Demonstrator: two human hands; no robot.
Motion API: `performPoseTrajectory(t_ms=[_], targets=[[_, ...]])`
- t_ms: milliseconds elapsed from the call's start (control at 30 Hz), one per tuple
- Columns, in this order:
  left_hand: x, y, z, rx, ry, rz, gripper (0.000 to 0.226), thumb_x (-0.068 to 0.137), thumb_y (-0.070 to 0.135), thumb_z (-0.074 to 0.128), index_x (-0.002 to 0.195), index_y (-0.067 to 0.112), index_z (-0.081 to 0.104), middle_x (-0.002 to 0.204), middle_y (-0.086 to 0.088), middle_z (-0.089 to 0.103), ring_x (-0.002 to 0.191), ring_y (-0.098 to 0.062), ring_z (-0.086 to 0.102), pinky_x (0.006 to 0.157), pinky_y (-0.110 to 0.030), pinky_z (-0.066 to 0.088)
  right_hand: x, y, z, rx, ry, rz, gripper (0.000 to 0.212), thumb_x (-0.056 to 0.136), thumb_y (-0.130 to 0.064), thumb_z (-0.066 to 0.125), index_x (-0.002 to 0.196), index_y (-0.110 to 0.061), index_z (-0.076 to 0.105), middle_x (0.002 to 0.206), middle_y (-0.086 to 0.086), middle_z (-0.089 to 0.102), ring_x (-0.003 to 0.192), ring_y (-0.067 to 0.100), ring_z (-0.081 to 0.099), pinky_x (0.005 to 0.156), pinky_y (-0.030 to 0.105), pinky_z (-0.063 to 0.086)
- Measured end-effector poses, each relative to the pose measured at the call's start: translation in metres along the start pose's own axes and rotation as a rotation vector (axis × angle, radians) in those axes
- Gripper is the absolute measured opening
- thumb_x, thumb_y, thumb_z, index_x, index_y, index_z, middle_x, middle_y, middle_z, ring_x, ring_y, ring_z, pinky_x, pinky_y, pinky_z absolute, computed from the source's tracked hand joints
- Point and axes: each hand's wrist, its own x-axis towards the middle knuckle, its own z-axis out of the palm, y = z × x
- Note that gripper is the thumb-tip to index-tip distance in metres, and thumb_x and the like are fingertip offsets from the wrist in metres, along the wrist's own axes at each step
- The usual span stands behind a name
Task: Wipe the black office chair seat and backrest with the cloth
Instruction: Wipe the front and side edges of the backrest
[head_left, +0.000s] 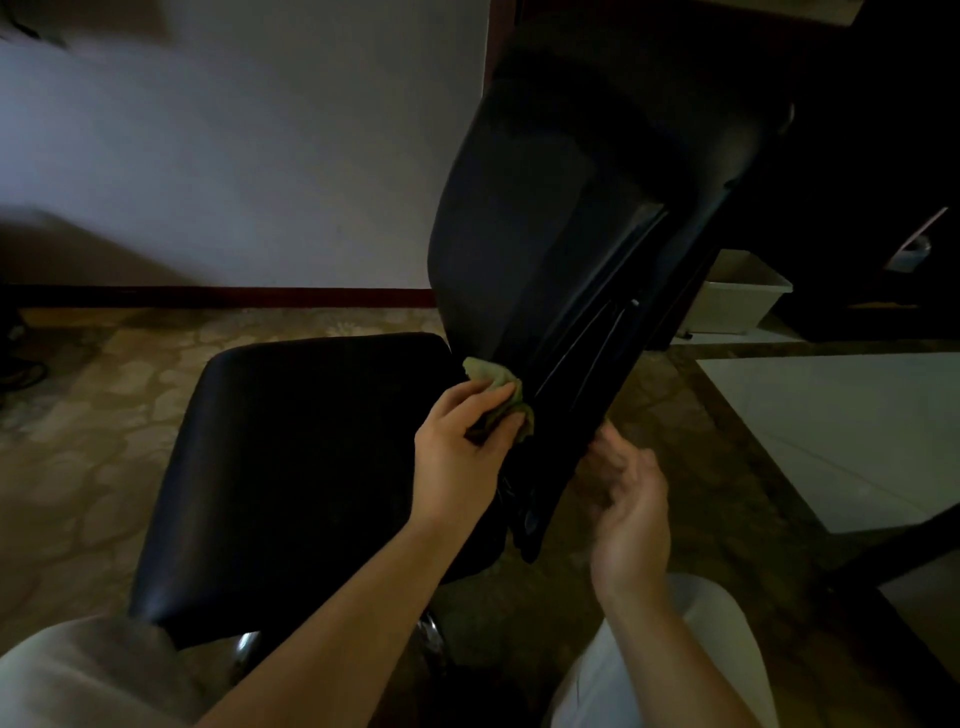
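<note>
While the left hand (457, 457) grips one cloth (500, 378), one backrest (561, 208) leans.

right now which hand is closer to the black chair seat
Left. The left hand, gripping the green cloth, is over the rear edge of the seat at the foot of the backrest. The right hand is on the backrest's other side, off the seat.

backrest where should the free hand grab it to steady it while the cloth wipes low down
Probably the thin lower rear edge of the backrest, coming from behind on the right, near the right hand. It leans and presents that edge, while the left hand and cloth occupy the front.
</note>
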Motion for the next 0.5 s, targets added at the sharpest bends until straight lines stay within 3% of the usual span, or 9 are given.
performPoseTrajectory(t_ms=[233,500], targets=[[-0.010,-0.017,0.002,0.008,-0.009,-0.036,0.033,0.090,0.013,0.073,0.120,0.028,0.069,0.127,0.012,0.059,0.119,-0.002,0.059,0.101,-0.024,0.052,0.004,0.001,-0.001,0.026,-0.009,0.015,0.051,0.092,-0.056,0.030,0.122,-0.036,0.066,0.121,-0.013,0.070,0.117,0.002,0.062,0.100,0.039,0.043],[-0.023,-0.040,-0.015,0.120,-0.133,-0.133,0.032,0.092,0.014,0.071,0.120,0.029,0.068,0.125,0.022,0.055,0.120,-0.003,0.058,0.103,-0.022,0.050,0.000,-0.002,0.000,0.111,-0.008,0.015,0.057,0.091,-0.060,0.033,0.125,-0.027,0.065,0.125,-0.004,0.069,0.121,0.011,0.062,0.108,0.047,0.044]])
